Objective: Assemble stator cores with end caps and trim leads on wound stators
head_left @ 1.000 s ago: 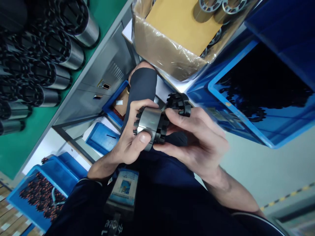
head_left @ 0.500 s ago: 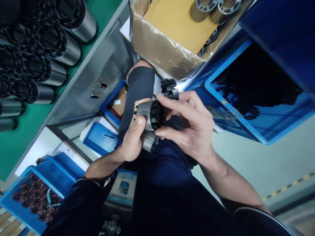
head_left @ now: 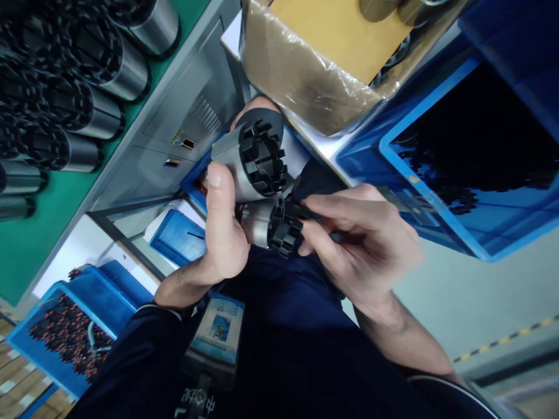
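My left hand [head_left: 225, 238] is closed around two metal stator cores, its thumb lying along the upper one. The upper stator core [head_left: 230, 158] carries a black toothed plastic end cap [head_left: 264, 160] on its right end. Below it, the lower stator core [head_left: 257, 224] points its open end toward my right hand [head_left: 371, 244]. That hand, partly blurred, pinches another black end cap [head_left: 288, 233] at the lower core's rim. Whether this cap is seated or only touching the rim, I cannot tell.
Several stator cores [head_left: 131, 75] stand on a green bench [head_left: 52, 233] at left. A plastic-lined carton [head_left: 305, 87] is ahead. A blue bin [head_left: 437, 215] of black parts stands at right. Lower left, another blue bin [head_left: 56, 361] holds reddish-black parts.
My right hand has left the upper core's end cap and moved down to the lower core with the other cap. The cores have turned, their capped ends now facing more toward me.
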{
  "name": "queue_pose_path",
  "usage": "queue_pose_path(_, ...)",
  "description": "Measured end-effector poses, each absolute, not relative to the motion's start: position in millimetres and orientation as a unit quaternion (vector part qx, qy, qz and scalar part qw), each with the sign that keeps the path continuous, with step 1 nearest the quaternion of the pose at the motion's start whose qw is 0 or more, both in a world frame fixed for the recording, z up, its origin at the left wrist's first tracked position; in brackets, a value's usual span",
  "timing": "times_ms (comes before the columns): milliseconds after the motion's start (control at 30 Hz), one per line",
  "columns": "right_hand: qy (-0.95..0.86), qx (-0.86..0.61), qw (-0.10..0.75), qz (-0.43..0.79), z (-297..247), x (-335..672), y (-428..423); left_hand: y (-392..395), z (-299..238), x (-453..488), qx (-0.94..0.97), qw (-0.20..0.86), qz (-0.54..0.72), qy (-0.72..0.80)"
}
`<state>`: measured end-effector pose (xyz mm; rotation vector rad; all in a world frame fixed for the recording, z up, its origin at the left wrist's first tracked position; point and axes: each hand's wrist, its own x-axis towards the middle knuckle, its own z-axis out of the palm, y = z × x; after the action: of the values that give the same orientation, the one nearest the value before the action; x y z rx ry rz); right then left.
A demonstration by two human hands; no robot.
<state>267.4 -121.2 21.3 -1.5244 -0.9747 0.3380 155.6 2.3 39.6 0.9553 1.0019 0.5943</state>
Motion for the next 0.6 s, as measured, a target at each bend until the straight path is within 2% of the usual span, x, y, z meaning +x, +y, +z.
queue_pose_path(67, -0.413, -0.647, 0.621, 0.160, 18, 263, -116, 2, 44, 162, 0.399, 0.732, 0.328, 0.444)
queue_pose_path(267, -0.426, -0.614, 0.610, 0.263, 21, 267, -123, 14, 54, 177, 0.370, 0.759, 0.256, 0.470)
queue_pose_path(600, -0.504, -0.622, 0.550, 0.237, 18, 280, -129, 24, 49, 175, 0.356, 0.775, 0.181, 0.489)
